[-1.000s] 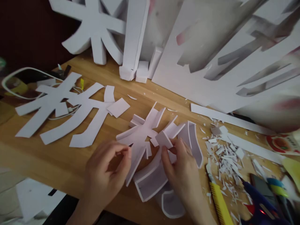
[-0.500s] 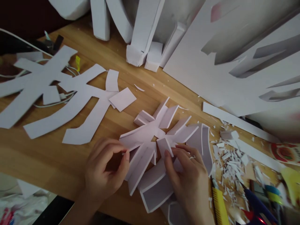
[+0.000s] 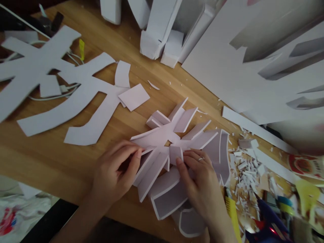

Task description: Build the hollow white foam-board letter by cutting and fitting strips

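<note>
A white foam-board shape (image 3: 162, 135) with upright wall strips lies on the wooden table (image 3: 101, 40) before me. On its left side, my left hand (image 3: 116, 168) pinches the end of a thin white strip (image 3: 149, 150). My right hand (image 3: 199, 179) holds a small white panel (image 3: 176, 154) standing at the middle of the shape, between thumb and fingers. Under and beside the right hand sit curved, walled white pieces (image 3: 168, 195). Flat white cutouts (image 3: 86, 91) lie at the left, with a small white rectangle (image 3: 135, 97) on one of them.
White scraps (image 3: 249, 172) are heaped at the right, near a dark blue glue gun (image 3: 270, 216) with a red light and a yellow tool (image 3: 231, 209). A large white board (image 3: 217, 64) and tall white pieces (image 3: 159, 30) stand at the back. White cables run among the left cutouts.
The view has shifted a little. My left hand has come closer to the shape, and a strip now shows at its fingertips. The small panel under my right fingers has turned more upright.
</note>
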### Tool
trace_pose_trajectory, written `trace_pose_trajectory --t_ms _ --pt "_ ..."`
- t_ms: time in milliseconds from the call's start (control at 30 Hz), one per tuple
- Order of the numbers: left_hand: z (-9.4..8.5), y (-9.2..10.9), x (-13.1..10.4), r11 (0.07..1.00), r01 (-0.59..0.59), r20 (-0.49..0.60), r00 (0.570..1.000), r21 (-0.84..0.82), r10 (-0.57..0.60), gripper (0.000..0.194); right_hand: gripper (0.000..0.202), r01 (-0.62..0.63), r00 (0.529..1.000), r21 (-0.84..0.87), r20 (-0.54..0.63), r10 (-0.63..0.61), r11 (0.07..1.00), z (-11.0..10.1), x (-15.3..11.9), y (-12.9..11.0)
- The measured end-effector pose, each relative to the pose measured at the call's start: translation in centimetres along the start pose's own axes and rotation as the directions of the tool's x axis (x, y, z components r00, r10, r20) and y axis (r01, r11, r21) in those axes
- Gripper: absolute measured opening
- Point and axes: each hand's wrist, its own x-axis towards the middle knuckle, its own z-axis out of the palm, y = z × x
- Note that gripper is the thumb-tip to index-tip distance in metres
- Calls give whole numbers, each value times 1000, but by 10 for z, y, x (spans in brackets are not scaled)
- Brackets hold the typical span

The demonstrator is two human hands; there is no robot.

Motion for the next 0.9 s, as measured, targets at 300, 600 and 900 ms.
trace_pose_trajectory --t_ms 300,600,900 --pt "0 -2 1 999 -15 30 999 -28 16 16 34 -43 983 66 180 31 997 -11 5 2" --pt "0 -2 -1 1000 -8 23 1000 -25 8 18 36 -10 990 24 142 6 1000 -9 4 2" --pt "1 -3 -1 1000 -13 20 1000 -22 14 17 36 -18 993 19 117 15 1000 -7 2 2"
